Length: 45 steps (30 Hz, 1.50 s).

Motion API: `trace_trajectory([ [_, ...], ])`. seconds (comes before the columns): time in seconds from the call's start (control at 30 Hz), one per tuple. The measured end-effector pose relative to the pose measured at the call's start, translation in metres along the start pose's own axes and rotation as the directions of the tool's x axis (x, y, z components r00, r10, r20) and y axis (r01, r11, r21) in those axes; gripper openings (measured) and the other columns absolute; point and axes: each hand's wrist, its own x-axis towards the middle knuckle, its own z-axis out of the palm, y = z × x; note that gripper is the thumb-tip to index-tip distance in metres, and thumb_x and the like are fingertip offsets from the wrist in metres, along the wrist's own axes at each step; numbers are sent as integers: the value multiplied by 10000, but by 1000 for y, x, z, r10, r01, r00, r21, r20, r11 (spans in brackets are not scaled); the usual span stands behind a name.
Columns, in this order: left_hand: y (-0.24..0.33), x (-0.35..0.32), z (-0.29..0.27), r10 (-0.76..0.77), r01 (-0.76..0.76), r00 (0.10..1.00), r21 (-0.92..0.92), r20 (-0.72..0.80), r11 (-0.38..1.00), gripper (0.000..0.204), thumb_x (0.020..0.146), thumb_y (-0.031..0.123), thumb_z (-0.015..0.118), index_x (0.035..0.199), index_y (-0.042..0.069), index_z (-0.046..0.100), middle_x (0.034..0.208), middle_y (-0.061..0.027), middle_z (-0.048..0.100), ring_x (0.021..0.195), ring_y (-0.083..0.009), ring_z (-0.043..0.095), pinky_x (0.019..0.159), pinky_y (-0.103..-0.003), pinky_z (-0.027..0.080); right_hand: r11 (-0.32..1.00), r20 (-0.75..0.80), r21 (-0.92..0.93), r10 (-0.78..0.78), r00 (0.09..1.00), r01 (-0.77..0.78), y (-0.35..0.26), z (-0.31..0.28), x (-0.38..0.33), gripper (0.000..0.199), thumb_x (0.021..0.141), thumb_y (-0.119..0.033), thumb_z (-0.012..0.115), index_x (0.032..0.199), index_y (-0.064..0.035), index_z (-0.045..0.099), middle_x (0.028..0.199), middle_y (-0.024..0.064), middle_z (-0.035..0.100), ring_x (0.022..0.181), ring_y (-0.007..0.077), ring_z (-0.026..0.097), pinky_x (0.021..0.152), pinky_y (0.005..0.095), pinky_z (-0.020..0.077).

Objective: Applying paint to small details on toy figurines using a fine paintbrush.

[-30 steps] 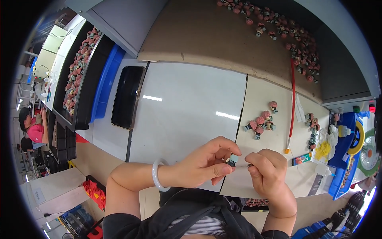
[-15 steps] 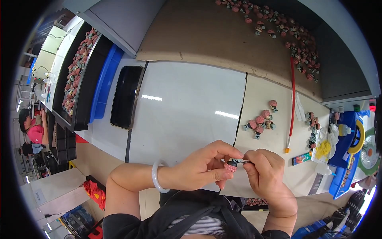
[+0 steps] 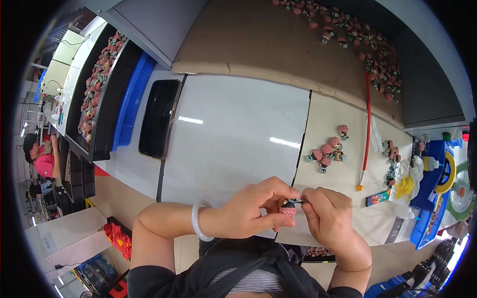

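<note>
Small pink-headed figurine sits pinched between both hands, just above the near edge of the white table. Left hand fingers clamped on it, white bangle on that wrist. Right hand fingertips closed on a thin dark tool touching the figurine's top. Loose cluster of similar figurines on the beige mat, red-handled brush beside them.
</note>
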Motion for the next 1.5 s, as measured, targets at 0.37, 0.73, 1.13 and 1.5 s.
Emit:
trace_trajectory([
  [0.37, 5, 0, -1, -39, 38, 999, 61, 4, 997, 404, 769, 18, 642, 1116, 17, 436, 996, -86, 520, 771, -133, 603, 625, -248, 504, 990, 9, 139, -18, 1000, 17, 3, -1, -2, 80, 789, -89, 554, 760, -21, 522, 593, 94, 507, 484, 272, 499, 448, 331, 392],
  [0.73, 5, 2, 0, 32, -24, 998, 156, -55, 987, 422, 730, 56, 700, 1082, 8, 473, 921, -70, 558, 723, -99, 584, 564, -212, 463, 998, -57, -27, -49, 997, 48, 1, 3, -2, 97, 773, -103, 576, 768, -36, 506, 591, 77, 503, 474, 260, 491, 439, 337, 378],
  [1.13, 3, 2, 2, 75, -54, 995, 276, -67, 960, 428, 749, 178, 696, 1076, 39, 457, 706, -52, 563, 529, -86, 534, 499, -201, 424, 997, 65, 65, 36, 997, -40, 0, 1, -3, 99, 801, -99, 538, 746, -19, 519, 592, 104, 514, 489, 282, 507, 453, 340, 396],
  [1.5, 2, 0, -2, 75, -76, 997, 87, 10, 993, 457, 730, 6, 683, 1108, 17, 426, 948, -79, 532, 793, -119, 596, 624, -240, 495, 990, -60, 141, 6, 998, 3, 3, -1, -2, 154, 840, -145, 510, 744, -25, 506, 574, 93, 488, 468, 273, 480, 431, 332, 361],
])
